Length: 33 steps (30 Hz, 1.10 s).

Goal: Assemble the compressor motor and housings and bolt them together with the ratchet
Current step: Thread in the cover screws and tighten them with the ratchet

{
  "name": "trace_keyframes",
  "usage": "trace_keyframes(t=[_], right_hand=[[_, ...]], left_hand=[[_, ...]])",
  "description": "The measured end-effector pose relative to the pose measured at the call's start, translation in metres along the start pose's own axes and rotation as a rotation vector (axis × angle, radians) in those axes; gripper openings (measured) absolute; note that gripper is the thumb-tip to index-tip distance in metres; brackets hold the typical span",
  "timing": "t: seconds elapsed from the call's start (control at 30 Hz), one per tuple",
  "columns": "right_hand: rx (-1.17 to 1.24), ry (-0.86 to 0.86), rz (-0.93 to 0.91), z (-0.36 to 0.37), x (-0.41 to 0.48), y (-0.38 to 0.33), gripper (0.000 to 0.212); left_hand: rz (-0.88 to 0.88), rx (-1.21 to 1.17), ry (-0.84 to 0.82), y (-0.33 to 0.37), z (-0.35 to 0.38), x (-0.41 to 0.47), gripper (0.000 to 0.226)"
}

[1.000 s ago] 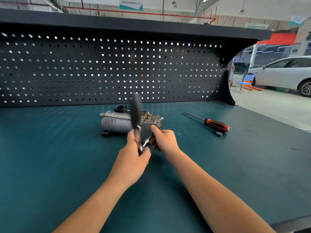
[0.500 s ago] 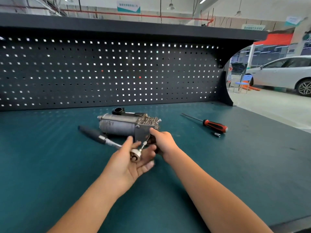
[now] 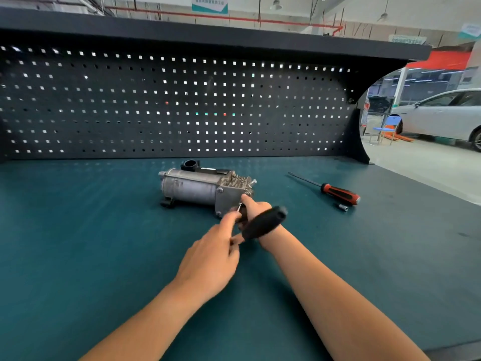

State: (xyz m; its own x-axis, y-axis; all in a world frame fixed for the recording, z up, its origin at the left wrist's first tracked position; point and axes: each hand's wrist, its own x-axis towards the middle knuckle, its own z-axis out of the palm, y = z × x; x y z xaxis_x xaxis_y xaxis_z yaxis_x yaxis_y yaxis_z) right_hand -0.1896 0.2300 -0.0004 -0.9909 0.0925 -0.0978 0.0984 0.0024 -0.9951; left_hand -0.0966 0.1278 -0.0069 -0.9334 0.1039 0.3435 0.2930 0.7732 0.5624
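The silver compressor [image 3: 197, 188] lies on its side on the green bench mat, its finned housing end toward the right. My left hand [image 3: 210, 259] grips the head end of the ratchet [image 3: 263, 223], whose black handle sticks out to the right, blurred, across my right wrist. The ratchet's thin metal extension reaches up to the near face of the housing. My right hand [image 3: 253, 208] rests against that face, fingers curled round the extension near its tip. The bolt itself is hidden by my fingers.
A red-and-black screwdriver [image 3: 335, 192] lies to the right of the compressor, with a small loose socket [image 3: 343, 207] just in front of it. A black pegboard [image 3: 182, 105] walls off the back of the bench. The bench's right edge opens onto a workshop floor.
The ratchet handle has swung round from upright, to the left, and now to the right across my right wrist. My right hand has stayed at the housing face.
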Motion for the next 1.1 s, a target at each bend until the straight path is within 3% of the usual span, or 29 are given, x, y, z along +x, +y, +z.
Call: trace_keyframes(t=[0.13,0.23,0.33,0.43,0.57,0.63,0.73,0.8,0.87,0.9,1.0,1.1], right_hand=[[-0.088,0.064,-0.113,0.001,0.004,0.003,0.038],[-0.299,0.093,-0.251,-0.002,0.0,0.006,0.051],[-0.27,0.092,-0.271,-0.004,0.002,0.007,0.047],[-0.168,0.054,-0.213,-0.002,0.003,0.006,0.045],[-0.005,0.055,-0.13,-0.003,0.002,0.005,0.043],[0.087,0.007,-0.073,-0.002,0.001,0.003,0.034],[0.094,-0.062,-0.053,0.001,0.0,0.003,0.032],[0.088,-0.076,-0.059,0.002,0.0,0.003,0.036],[0.092,-0.075,-0.057,0.002,0.0,0.004,0.038],[0.096,-0.075,-0.05,0.001,0.0,0.004,0.038],[0.109,-0.082,-0.023,-0.001,-0.001,0.005,0.036],[0.039,-0.047,-0.058,-0.005,-0.002,0.003,0.036]], left_hand=[[0.036,0.154,0.067,0.003,0.001,-0.001,0.041],[0.173,0.46,0.16,-0.004,0.004,0.002,0.051],[0.154,0.447,0.148,-0.009,0.003,0.005,0.053],[0.034,0.011,0.049,-0.008,0.002,0.009,0.046],[-0.374,-1.079,-0.132,0.009,-0.002,0.011,0.014],[-0.599,-1.545,-0.16,0.011,-0.012,0.013,0.031],[-0.769,-1.838,-0.06,0.004,-0.023,0.013,0.045],[-0.757,-1.828,-0.023,0.004,-0.025,0.012,0.03],[-0.685,-1.668,-0.051,0.008,-0.023,0.013,0.013],[-0.626,-1.506,-0.058,0.008,-0.021,0.014,0.008],[-0.369,-0.828,-0.042,0.004,-0.016,0.014,0.028],[-0.187,-0.431,-0.012,0.001,-0.013,0.013,0.033]])
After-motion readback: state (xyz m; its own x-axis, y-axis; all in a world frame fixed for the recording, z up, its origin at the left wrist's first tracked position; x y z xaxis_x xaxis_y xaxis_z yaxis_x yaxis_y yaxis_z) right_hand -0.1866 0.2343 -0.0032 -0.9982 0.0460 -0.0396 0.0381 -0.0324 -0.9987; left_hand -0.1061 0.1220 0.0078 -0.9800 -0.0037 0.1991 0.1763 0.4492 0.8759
